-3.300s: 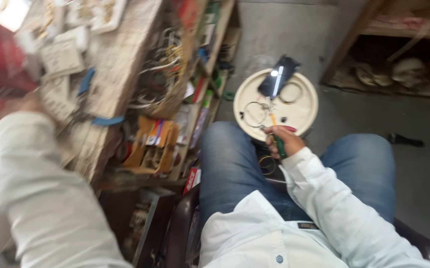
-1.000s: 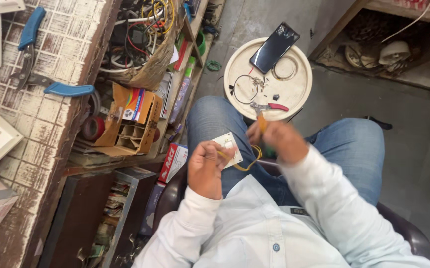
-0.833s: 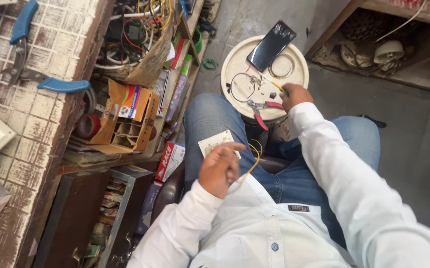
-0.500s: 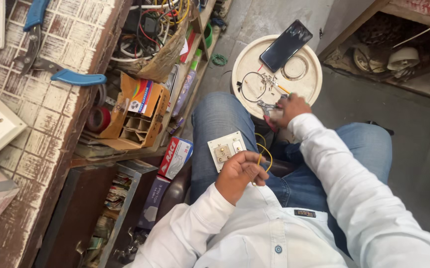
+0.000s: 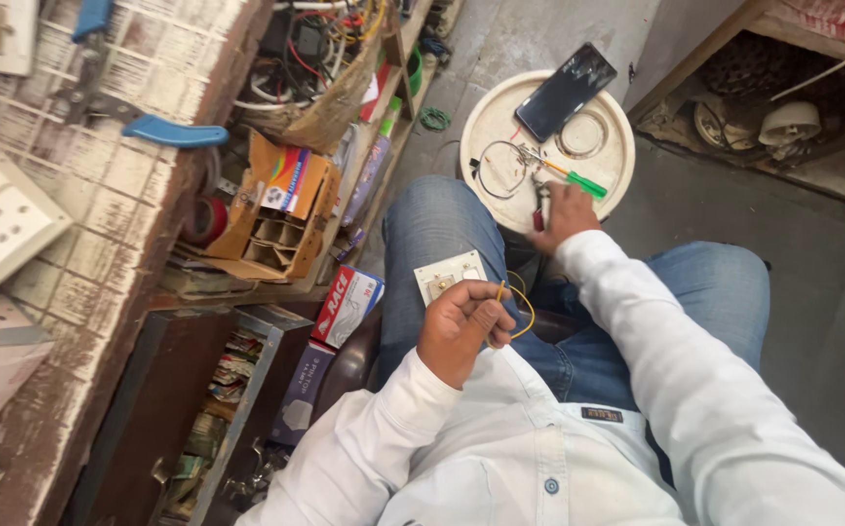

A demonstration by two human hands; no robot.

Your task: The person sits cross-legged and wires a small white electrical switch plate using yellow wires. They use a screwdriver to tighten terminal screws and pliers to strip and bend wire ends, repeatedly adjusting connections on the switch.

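While in left hand [image 5: 459, 326], yellow wire [image 5: 523, 310] curling rightward.

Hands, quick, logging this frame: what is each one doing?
Left hand: closed on a yellow wire, beside the switch plate.
Right hand: closed on red-handled pliers.

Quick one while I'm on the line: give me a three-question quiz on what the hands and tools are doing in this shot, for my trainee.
1. True or false: the left hand holds a yellow wire against a white switch plate.
2. Which tool does the right hand rest on, atop the round white lid? A) red-handled pliers B) green screwdriver C) blue-handled pliers
3. What dark flat thing lies at the lid's far side?

Key: 1 true; 2 A; 3 a phone.
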